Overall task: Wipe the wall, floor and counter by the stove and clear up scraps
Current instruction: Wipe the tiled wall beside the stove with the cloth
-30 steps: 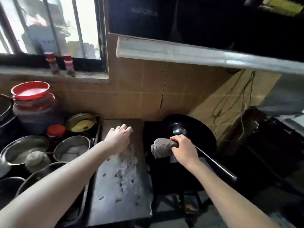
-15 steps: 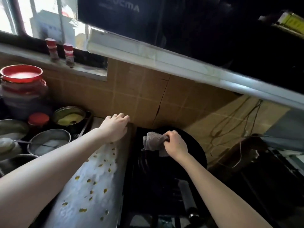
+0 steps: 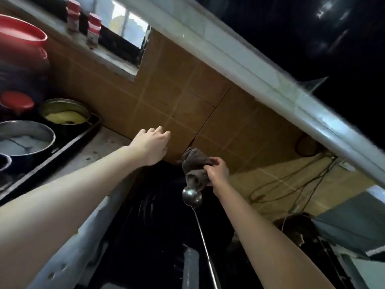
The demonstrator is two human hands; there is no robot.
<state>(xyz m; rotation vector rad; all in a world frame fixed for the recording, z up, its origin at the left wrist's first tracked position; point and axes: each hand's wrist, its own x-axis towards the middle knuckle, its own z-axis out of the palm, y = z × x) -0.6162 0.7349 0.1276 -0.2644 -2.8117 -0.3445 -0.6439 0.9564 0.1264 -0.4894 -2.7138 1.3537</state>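
- Right hand grips a bunched grey cloth against the tiled wall.
- Left hand, loosely curled and holding nothing, is at the counter's back edge.

1. Pale counter along the foot of the tiled wall, dotted with small scraps.
2. On its left part, a black tray holding a metal bowl of yellow stuff and a steel pot with white contents.
3. Just right of the counter, what looks like a black wok, a ladle lying in it.
4. Above, a window sill bearing two upright red-capped bottles.
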